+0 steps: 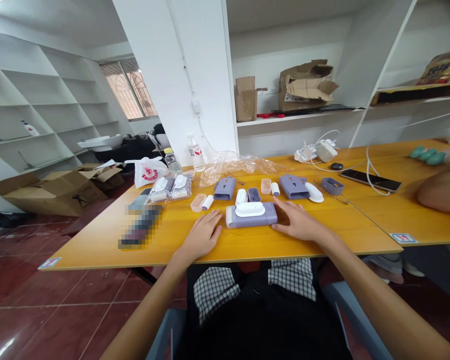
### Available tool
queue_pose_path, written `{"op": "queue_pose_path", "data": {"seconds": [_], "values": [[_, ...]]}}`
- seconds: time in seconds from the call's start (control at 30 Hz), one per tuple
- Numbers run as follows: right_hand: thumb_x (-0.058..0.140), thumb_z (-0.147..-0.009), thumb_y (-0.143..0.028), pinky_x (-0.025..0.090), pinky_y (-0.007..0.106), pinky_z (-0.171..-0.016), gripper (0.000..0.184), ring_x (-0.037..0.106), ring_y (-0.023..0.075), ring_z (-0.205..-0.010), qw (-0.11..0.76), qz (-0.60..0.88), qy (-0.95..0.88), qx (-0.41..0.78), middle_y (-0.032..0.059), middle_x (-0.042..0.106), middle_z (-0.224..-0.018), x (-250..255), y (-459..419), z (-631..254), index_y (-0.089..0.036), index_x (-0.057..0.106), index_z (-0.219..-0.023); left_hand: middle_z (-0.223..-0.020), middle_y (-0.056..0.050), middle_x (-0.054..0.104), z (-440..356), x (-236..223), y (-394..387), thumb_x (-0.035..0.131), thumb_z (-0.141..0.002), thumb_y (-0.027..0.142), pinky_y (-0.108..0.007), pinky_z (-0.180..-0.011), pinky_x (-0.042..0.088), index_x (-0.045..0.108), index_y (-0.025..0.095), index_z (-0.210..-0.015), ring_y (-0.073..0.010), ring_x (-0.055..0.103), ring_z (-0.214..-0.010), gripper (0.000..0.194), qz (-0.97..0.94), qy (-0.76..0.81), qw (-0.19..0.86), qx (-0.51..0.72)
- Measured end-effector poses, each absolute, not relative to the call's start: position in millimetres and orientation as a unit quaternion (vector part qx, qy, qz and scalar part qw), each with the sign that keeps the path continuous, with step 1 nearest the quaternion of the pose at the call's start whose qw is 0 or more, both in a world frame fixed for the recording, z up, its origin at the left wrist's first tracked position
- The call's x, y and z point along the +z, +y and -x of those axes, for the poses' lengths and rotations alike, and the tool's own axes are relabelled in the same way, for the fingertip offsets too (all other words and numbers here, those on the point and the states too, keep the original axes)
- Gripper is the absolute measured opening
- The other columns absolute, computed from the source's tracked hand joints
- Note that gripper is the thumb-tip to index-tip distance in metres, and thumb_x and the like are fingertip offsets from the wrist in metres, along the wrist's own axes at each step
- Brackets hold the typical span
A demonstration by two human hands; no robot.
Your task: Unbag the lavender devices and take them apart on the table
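A lilac plastic case (264,219) with a white bristled brush (249,209) on top lies lengthwise before me. My left hand (202,234) rests on the table to its left, fingers extended and holding nothing. At the case's right end is my right hand (299,220), thumb and fingers spread apart; its fingertips are at the case's edge, and I cannot tell whether they touch. Behind stand two lilac housings (225,189) (293,186), a small white brush (241,196), a lilac cup (254,194), white rollers (207,202) (275,188) and pinkish clear cups (198,202) (266,186).
Farther right lie a white oval brush (314,192), a lilac ring-shaped part (332,186), springs (339,197) and a phone (370,180). Bagged brush sets (180,187), a pixelated object (140,227), bottles (196,153) and clear wrap (236,167) occupy the left and back. Another person's arm (440,187) rests at right.
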State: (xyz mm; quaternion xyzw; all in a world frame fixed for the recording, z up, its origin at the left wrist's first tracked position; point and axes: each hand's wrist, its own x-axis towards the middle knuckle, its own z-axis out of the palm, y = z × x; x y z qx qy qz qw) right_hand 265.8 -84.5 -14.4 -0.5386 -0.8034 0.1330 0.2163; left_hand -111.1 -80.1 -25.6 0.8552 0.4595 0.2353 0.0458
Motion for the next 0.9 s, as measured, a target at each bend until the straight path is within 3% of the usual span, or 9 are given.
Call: {"op": "queue_pose_path", "data": {"seconds": [0.1,0.23,0.43,0.6,0.9], "values": [[0.057,-0.100,-0.049,0.030,0.061,-0.133,0.084,0.039,0.0393,-0.162,0.162,0.546,-0.816,0.101,0.0204,0.042,-0.175,-21.2,-86.3,-271.7,-0.015,0.035,-0.173,-0.165,-0.016,0.056,108.9,-21.3,-88.6,0.047,-0.108,0.033,-0.060,-0.133,0.036,0.063,0.017,-0.153,-0.0332,0.051,-0.157,0.050,-0.851,0.488,0.025,0.192],[0.041,-0.104,-0.042,0.021,0.061,-0.136,0.075,0.031,0.0357,-0.167,0.111,0.555,-0.824,0.032,0.0180,0.037,-0.177,-28.5,-92.3,-264.8,-0.008,0.040,-0.170,-0.171,-0.014,0.048,102.5,-8.6,-94.6,0.038,-0.111,0.033,-0.056,-0.136,0.031,0.055,0.013,-0.160,-0.0293,0.043,-0.163,0.055,-0.848,0.516,0.024,0.119],[0.034,-0.103,-0.032,0.022,0.060,-0.137,0.071,0.030,0.0316,-0.167,0.096,0.559,-0.823,0.014,0.0120,0.037,-0.177,-30.1,-94.9,-260.1,-0.014,0.040,-0.171,-0.173,-0.014,0.046,102.0,-5.5,-96.9,0.037,-0.111,0.033,-0.056,-0.137,0.031,0.053,0.014,-0.161,-0.0294,0.041,-0.164,0.055,-0.846,0.521,0.027,0.105],[0.032,-0.105,-0.033,0.021,0.059,-0.137,0.071,0.029,0.0315,-0.167,0.080,0.563,-0.823,0.019,0.0149,0.034,-0.178,-26.7,-94.9,-259.2,-0.006,0.041,-0.169,-0.173,-0.014,0.045,104.1,-7.0,-96.6,0.037,-0.112,0.034,-0.057,-0.136,0.030,0.053,0.015,-0.162,-0.0301,0.040,-0.164,0.056,-0.849,0.518,0.029,0.104],[0.035,-0.107,-0.034,0.021,0.062,-0.136,0.066,0.030,0.0330,-0.167,0.112,0.553,-0.826,0.015,0.0134,0.037,-0.177,-37.2,-93.5,-260.2,-0.014,0.046,-0.169,-0.174,-0.012,0.043,103.6,-4.4,-97.8,0.036,-0.112,0.034,-0.055,-0.137,0.029,0.052,0.016,-0.163,-0.0291,0.038,-0.165,0.056,-0.845,0.524,0.034,0.097]]}}
